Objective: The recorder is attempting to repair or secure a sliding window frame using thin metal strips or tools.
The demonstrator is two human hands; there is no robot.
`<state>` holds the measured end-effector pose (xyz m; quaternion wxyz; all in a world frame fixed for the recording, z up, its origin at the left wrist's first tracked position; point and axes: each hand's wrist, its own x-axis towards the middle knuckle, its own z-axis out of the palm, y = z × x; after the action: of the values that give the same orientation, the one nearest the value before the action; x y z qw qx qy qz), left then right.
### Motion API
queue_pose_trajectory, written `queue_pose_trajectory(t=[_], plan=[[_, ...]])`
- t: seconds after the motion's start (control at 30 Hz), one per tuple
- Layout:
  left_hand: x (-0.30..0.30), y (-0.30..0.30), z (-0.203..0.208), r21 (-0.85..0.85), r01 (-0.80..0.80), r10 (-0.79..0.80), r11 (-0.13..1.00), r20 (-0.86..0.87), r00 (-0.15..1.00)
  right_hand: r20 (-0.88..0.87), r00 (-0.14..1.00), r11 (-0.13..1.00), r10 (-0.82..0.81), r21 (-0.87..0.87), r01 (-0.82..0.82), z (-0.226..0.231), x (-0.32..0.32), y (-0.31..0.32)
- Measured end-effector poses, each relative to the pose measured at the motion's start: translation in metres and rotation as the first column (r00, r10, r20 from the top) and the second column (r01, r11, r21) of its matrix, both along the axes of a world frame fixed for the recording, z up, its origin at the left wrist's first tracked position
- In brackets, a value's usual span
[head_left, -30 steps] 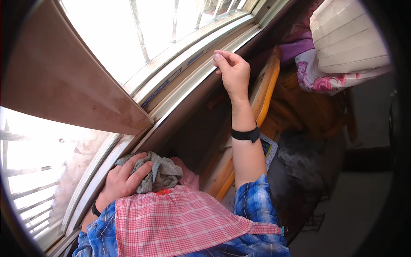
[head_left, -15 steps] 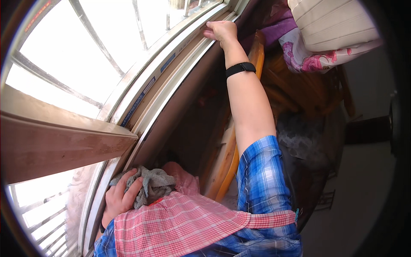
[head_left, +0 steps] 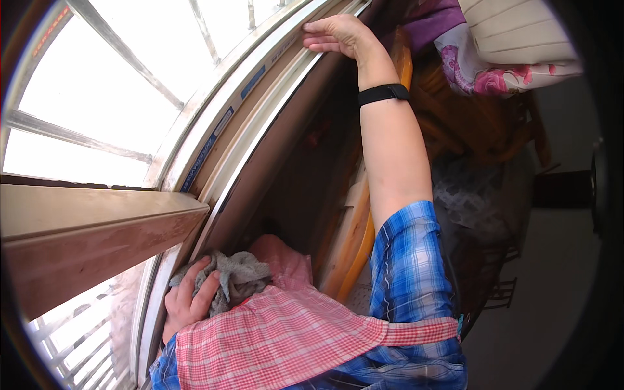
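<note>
Grey, crumpled towelling cloth point(head_left: 237, 276) in our bare left hand point(head_left: 188, 302), bare right hand point(head_left: 338, 36) at the white-and-brown window frame point(head_left: 275, 107)

We have our left hand bent over the cloth beside the near end of the frame, its fingers curled on the folds and gripping them; our palm is hidden. The cloth sits bunched just above our pink-and-white checked apron point(head_left: 273, 338).

We stretch our right arm out to the far part of the frame. That hand's fingers are extended and loosely together, the palm partly turned from view, and we see nothing held in it. Its fingertips lie over the frame's rails, though we cannot tell whether they touch. A black wristband point(head_left: 383, 95) circles that wrist, and a blue plaid sleeve point(head_left: 409, 260) covers the upper arm.

On our left, a thick brown-and-cream sash post point(head_left: 97, 234) meets the frame between two bright panes, with grey metal bars point(head_left: 130, 58) beyond the glass. Blue printed labels point(head_left: 253, 81) are stuck along the frame. To our right, beneath the outstretched arm, runs an orange-brown wooden rail point(head_left: 354, 250); farther off are floral fabric point(head_left: 494, 78), purple fabric point(head_left: 429, 26) and a ribbed cream covering point(head_left: 520, 29).
</note>
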<state>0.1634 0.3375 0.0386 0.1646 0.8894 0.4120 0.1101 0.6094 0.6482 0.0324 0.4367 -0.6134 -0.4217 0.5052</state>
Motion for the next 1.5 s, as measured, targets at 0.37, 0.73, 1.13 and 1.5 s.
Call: queue_pose_trajectory(t=[0.37, 0.73, 1.13, 1.5], plan=[[0.005, 0.003, -0.005, 0.117, 0.013, -0.010, 0.993, -0.029, 1.000, -0.047, 0.999, 0.996, 0.003, 0.094, 0.001, -0.012, -0.018, -0.012], [0.005, 0.005, -0.006, 0.127, 0.013, -0.011, 0.992, -0.016, 1.000, -0.106, 0.994, 0.990, -0.004, 0.142, 0.020, -0.027, -0.021, -0.009], [0.003, 0.010, -0.009, 0.175, 0.040, -0.038, 0.984, -0.012, 0.999, 0.129, 0.979, 0.981, 0.159, 0.090, -0.171, -0.012, -0.039, -0.037], [-0.002, 0.014, -0.017, 0.300, 0.054, -0.051, 0.952, -0.017, 0.999, -0.060, 0.992, 0.989, 0.110, 0.106, -0.103, -0.017, -0.050, -0.037]])
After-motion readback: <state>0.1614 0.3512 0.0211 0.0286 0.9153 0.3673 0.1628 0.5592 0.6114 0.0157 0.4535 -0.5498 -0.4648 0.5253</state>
